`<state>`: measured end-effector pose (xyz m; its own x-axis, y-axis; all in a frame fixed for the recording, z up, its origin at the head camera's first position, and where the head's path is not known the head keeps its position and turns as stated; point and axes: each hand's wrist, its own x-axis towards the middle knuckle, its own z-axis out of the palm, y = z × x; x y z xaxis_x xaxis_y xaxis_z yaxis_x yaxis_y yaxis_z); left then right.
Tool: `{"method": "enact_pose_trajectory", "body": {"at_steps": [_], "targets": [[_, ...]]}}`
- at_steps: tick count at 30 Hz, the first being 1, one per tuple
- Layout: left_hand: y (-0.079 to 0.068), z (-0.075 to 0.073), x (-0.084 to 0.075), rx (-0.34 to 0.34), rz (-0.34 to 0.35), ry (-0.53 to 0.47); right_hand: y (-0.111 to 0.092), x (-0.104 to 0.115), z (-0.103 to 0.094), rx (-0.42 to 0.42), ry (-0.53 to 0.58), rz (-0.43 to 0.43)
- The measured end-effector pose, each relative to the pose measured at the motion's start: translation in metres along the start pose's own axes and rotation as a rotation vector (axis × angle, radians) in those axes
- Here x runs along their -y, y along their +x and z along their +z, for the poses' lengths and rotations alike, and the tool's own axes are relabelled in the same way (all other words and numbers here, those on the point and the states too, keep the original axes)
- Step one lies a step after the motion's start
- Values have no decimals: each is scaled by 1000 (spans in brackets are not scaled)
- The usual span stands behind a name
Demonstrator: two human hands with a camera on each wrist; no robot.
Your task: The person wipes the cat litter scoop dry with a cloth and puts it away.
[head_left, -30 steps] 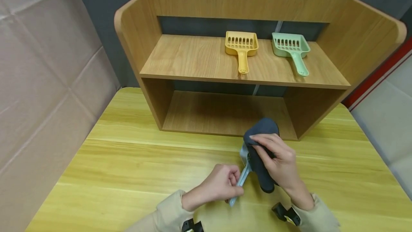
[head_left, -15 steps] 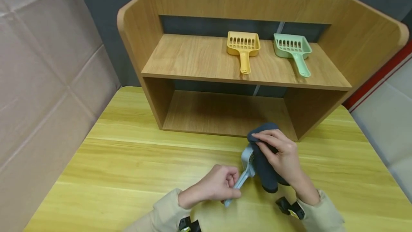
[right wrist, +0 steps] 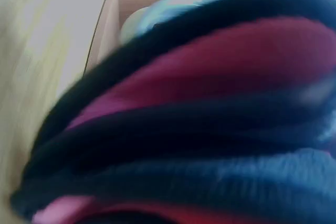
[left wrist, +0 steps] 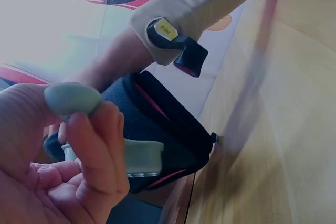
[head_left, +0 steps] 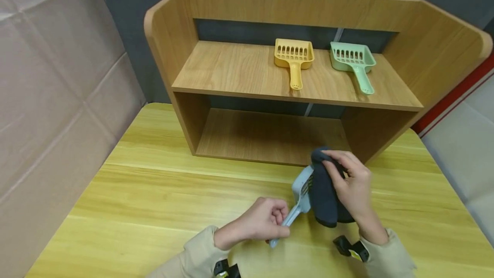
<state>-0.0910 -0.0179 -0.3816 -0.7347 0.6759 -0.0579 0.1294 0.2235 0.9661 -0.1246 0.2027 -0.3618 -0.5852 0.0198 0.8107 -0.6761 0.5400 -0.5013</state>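
My left hand (head_left: 262, 220) pinches the handle of a light blue litter scoop (head_left: 302, 190) low over the front of the table. The scoop tilts up to the right, its slotted side facing the cloth. In the right hand (head_left: 351, 179) is a folded dark blue cloth piece (head_left: 326, 196) with dark edging, pinched near its top and hanging against or just beside the scoop's slots. Its pink lining (right wrist: 236, 61) shows in the right wrist view. From the left wrist, the handle end (left wrist: 72, 99) sits between thumb and fingers, with the cloth (left wrist: 157, 124) behind the scoop.
A two-level wooden shelf (head_left: 231, 65) stands at the back of the yellow wood-grain table (head_left: 154, 200). On its upper board lie a yellow litter scoop (head_left: 295, 57) and a green litter scoop (head_left: 355, 59). A pale quilted wall (head_left: 58, 98) borders the left side.
My right hand has shifted right and slightly down with the cloth. The scoop's head has swung right, and more of it now shows. My left hand keeps its hold on the handle.
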Motion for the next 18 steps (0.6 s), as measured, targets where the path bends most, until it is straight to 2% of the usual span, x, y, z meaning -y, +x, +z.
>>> {"method": "enact_pose_trajectory", "body": {"at_steps": [5, 9, 13, 18], "targets": [[0, -5, 0, 9, 27, -187, -3, -3, -12, -226, 30, 272], [2, -6, -1, -11, 76, -291, -9, 0, -14, -351, 164, 438], [5, -3, -2, -40, 118, -336, -18, 8, -8, -421, 377, 544], [8, 0, -4, -57, 139, -375, -25, 17, 0, -428, 588, 702]]}}
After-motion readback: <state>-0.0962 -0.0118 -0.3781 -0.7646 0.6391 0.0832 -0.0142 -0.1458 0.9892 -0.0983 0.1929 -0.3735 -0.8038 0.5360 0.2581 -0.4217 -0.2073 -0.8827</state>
